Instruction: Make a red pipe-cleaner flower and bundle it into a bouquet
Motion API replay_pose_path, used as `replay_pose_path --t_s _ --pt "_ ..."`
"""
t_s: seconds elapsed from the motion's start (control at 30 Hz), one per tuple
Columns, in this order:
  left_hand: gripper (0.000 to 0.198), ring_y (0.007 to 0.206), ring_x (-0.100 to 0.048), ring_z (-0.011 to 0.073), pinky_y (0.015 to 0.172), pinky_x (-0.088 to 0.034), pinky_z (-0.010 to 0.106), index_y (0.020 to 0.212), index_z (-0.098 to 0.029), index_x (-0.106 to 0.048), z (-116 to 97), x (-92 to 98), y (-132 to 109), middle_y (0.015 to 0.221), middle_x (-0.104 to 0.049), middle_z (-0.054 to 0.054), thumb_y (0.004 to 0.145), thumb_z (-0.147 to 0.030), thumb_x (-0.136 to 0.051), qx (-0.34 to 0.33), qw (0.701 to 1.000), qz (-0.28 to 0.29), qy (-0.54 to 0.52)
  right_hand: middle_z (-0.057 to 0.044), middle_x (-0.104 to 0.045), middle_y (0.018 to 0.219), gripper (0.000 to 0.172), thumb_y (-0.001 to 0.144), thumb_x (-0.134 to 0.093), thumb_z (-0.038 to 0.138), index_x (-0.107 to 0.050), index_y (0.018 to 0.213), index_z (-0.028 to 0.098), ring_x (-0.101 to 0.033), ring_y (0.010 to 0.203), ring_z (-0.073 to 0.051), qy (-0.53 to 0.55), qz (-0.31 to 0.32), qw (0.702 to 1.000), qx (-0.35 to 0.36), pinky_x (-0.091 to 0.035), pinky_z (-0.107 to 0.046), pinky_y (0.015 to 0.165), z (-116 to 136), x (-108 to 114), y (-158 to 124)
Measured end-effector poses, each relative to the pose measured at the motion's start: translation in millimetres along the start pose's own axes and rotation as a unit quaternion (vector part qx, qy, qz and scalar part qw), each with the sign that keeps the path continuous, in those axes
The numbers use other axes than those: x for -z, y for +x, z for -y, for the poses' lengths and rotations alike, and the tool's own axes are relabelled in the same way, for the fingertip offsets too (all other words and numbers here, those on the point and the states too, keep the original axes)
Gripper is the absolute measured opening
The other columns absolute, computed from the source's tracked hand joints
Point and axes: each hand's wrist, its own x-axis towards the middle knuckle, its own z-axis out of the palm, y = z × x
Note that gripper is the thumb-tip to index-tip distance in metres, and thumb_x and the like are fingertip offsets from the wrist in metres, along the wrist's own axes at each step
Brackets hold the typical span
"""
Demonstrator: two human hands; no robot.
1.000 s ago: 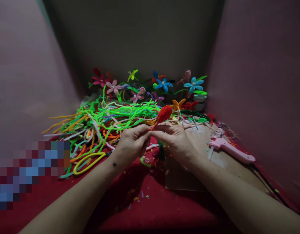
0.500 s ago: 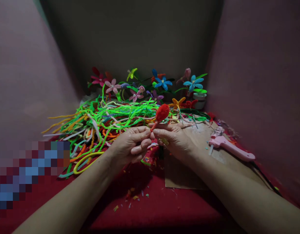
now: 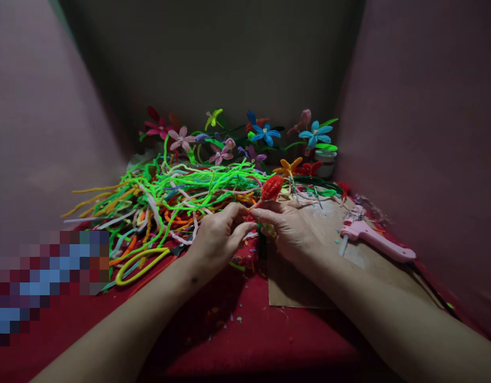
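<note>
My left hand and my right hand meet at the middle of the red cloth, fingertips pinched together on the stem of a small red pipe-cleaner bud. The bud sticks up and to the right above my fingers. Both hands are closed on that stem. Just behind them lies a big tangle of loose pipe cleaners, mostly neon green with orange, white and yellow.
Finished pipe-cleaner flowers in pink, blue, purple and orange stand along the back wall beside a small white jar. A pink glue gun lies on a cardboard sheet at right, its cord trailing toward me. Yellow-handled scissors lie left. Scraps dot the cloth.
The red bud has tipped lower and further right. My hands have shifted slightly and my left fingers have closed tighter round the stem.
</note>
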Motion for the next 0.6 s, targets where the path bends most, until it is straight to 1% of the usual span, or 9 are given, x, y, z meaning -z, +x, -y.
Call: replay_pose_path --t_s 0.07,0.1,0.17,0.23,0.33,0.47,0.53,0.6 --pt "0.015 0.058 -0.056 0.0136 0.057 -0.039 0.024 0.088 -0.016 -0.057 6 -3.5 -2 0.068 -0.061 0.002 0.084 -0.029 -0.052 -0.064 0.99 -0.036 0.123 0.002 -0.065 0.067 0.007 0.062 -0.073 0.022 -0.068 0.066 0.018 -0.057 0.067 -0.012 -0.005 0.002 1.0 0.001 -0.043 -0.028 0.068 -1 -1 -1" --pt "0.014 0.06 -0.056 0.0141 0.058 -0.039 0.024 0.087 -0.015 -0.057 8 -4.6 -3 0.07 -0.061 0.003 0.085 -0.028 -0.049 -0.089 0.982 -0.045 0.16 0.001 -0.065 0.067 0.008 0.061 -0.074 0.022 -0.068 0.066 0.018 -0.057 0.067 -0.013 -0.01 0.002 1.0 0.004 -0.043 -0.028 0.069 -2 -1 -2" --pt "0.016 0.061 -0.056 0.0142 0.059 -0.037 0.024 0.085 -0.015 -0.057 12 -5.4 -5 0.069 -0.06 0.004 0.087 -0.025 -0.045 -0.127 0.971 -0.048 0.199 0.001 -0.065 0.067 0.01 0.06 -0.075 0.022 -0.068 0.065 0.018 -0.057 0.067 -0.013 -0.018 0.0 1.0 0.009 -0.044 -0.028 0.07 -2 -3 -4" --pt "0.018 0.06 -0.054 0.0133 0.058 -0.036 0.023 0.083 -0.016 -0.056 12 -4.7 -5 0.068 -0.058 0.003 0.089 -0.023 -0.041 -0.147 0.966 -0.042 0.21 0.002 -0.064 0.067 0.011 0.059 -0.076 0.022 -0.067 0.065 0.019 -0.056 0.066 -0.011 -0.018 -0.002 1.0 0.017 -0.044 -0.027 0.07 -2 -4 -4" --pt "0.019 0.054 -0.049 0.0107 0.055 -0.034 0.022 0.077 -0.016 -0.056 11 -1.9 -5 0.062 -0.053 0.0 0.088 -0.022 -0.042 -0.14 0.97 -0.047 0.194 0.003 -0.063 0.065 0.013 0.058 -0.077 0.023 -0.066 0.063 0.018 -0.054 0.063 -0.01 -0.022 -0.003 0.999 0.023 -0.043 -0.025 0.068 0 -6 -5" --pt "0.016 0.049 -0.042 0.0076 0.052 -0.032 0.02 0.073 -0.016 -0.056 5 2.4 -2 0.056 -0.046 -0.004 0.085 -0.02 -0.046 -0.117 0.983 -0.068 0.124 0.002 -0.064 0.066 0.015 0.057 -0.078 0.024 -0.066 0.064 0.017 -0.055 0.065 -0.011 -0.053 0.014 0.998 0.036 -0.044 -0.026 0.068 6 -9 -6" --pt "0.015 0.049 -0.04 0.0071 0.051 -0.032 0.019 0.072 -0.016 -0.057 2 4.4 -1 0.054 -0.045 -0.005 0.083 -0.02 -0.048 -0.098 0.989 -0.066 0.086 0.002 -0.063 0.067 0.016 0.057 -0.078 0.024 -0.066 0.065 0.017 -0.055 0.066 -0.011 -0.066 0.026 0.996 0.047 -0.043 -0.026 0.07 8 -9 -8" --pt "0.014 0.048 -0.039 0.0069 0.049 -0.031 0.019 0.071 -0.015 -0.059 -3 6.3 -1 0.053 -0.044 -0.005 0.082 -0.022 -0.051 -0.062 0.996 -0.059 0.038 0.002 -0.063 0.068 0.015 0.06 -0.077 0.024 -0.066 0.066 0.016 -0.055 0.067 -0.011 -0.078 0.034 0.995 0.057 -0.043 -0.026 0.071 10 -9 -9"
